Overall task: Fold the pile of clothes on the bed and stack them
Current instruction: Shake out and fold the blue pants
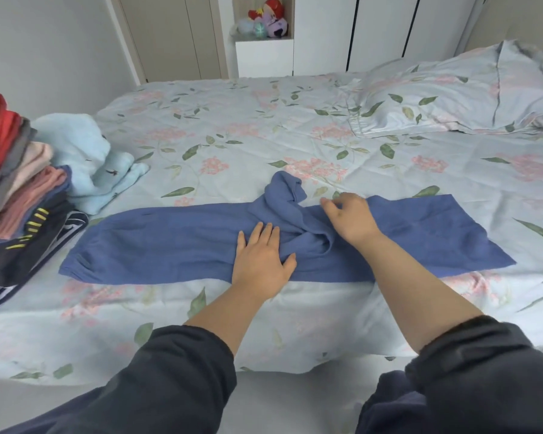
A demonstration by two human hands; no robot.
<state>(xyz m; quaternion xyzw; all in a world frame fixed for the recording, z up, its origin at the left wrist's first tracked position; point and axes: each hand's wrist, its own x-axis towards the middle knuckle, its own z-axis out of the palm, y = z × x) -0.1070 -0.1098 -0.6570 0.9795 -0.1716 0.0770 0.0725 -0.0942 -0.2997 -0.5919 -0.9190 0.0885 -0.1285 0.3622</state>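
Left hand (261, 258) flat on blue garment (170, 239), right hand (351, 217) grip unclear; bunched middle likely gets creased in if folded unsmoothed.

Folded stack (19, 195) crowds left; pillow (458, 95) far right; bedsheet (248, 126) between open

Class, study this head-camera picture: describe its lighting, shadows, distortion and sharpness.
Head view: soft, even light, no glare on the bed sheet; head view: only faint shadows edge the left hand and right hand on the blue garment; head view: the wide lens tilts the wardrobe doors; head view: the far plush toys look soft.
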